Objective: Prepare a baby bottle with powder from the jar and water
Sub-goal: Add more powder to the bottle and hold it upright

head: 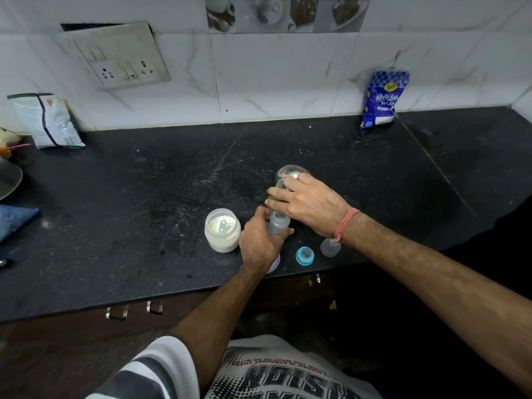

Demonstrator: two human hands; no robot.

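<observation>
My left hand grips the small clear baby bottle, which stands upright on the black counter. My right hand holds a clear glass tilted down over the bottle's mouth. Just left of the bottle stands the open jar of white powder with a teal scoop lying in it. The bottle's teal nipple ring and clear cap lie near the front edge to the right. A white lid peeks out under my left wrist.
A blue sugar packet leans on the tiled wall at the back right. A white pouch stands at the back left below a socket panel. A steel dish and blue cloth sit at the left edge.
</observation>
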